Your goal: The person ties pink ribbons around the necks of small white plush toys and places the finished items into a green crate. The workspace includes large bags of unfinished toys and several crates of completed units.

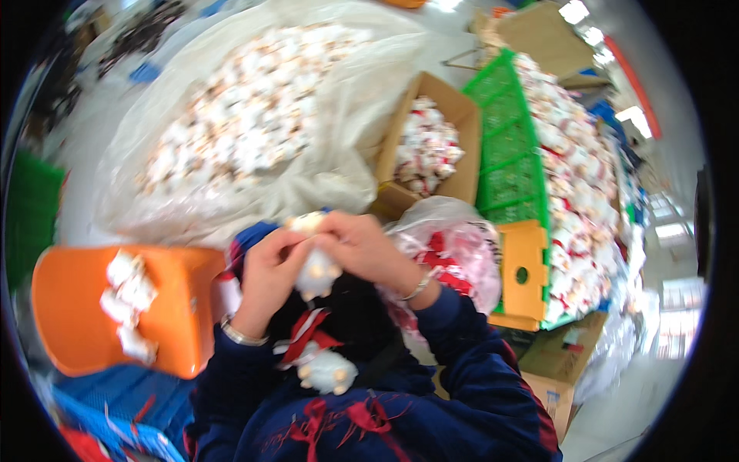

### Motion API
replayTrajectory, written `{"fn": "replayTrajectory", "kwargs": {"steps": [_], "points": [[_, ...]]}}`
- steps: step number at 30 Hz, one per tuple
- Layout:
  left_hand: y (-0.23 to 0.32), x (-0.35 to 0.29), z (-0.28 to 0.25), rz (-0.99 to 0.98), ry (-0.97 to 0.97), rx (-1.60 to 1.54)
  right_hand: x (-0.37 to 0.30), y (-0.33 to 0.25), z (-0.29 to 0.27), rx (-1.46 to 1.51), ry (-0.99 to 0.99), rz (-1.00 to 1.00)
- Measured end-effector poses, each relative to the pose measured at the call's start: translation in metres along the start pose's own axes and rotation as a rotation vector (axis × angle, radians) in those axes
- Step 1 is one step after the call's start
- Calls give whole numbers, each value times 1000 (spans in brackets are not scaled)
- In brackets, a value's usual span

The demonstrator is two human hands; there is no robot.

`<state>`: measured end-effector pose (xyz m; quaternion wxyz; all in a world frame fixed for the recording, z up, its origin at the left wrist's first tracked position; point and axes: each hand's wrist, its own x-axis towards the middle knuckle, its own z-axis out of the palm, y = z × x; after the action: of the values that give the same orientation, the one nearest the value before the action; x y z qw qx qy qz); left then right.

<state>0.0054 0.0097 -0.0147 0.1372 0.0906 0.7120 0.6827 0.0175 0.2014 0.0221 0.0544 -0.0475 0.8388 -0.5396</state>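
Note:
Both my hands meet in the middle of the view around a small white plush toy (317, 269). My left hand (269, 269) grips it from the left, and my right hand (362, 246) closes over its top from the right. The toy's lower body and feet stick out below my fingers. A second white plush toy (327, 371) with a red ribbon lies on my lap just below. Each wrist wears a bracelet.
An orange plastic stool (177, 308) at my left carries several white toys (127, 304). A large clear bag of toys (246, 115) lies ahead. A cardboard box (462, 115), a green crate (512, 154) and a smaller plastic bag (454, 246) are on the right.

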Motion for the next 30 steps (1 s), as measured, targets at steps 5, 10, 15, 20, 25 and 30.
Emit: {"fn": "replayTrajectory", "kwargs": {"steps": [5, 10, 15, 20, 25, 30], "points": [[6, 0, 6, -88, -19, -222, 3, 7, -7, 47, -12, -139], [6, 0, 9, 51, -51, -22, 0, 7, -11, -63, 13, -173], [8, -3, 14, 83, -32, 11, -3, 6, -11, -210, 34, -230], [10, -2, 23, 131, -4, 48, -6, 3, -17, -249, 41, -237], [12, -3, 27, 92, -1, 23, -5, -2, -17, -318, 93, -150], [4, -2, 26, 81, -27, 3, -3, 3, -12, -247, 92, -242]]}}
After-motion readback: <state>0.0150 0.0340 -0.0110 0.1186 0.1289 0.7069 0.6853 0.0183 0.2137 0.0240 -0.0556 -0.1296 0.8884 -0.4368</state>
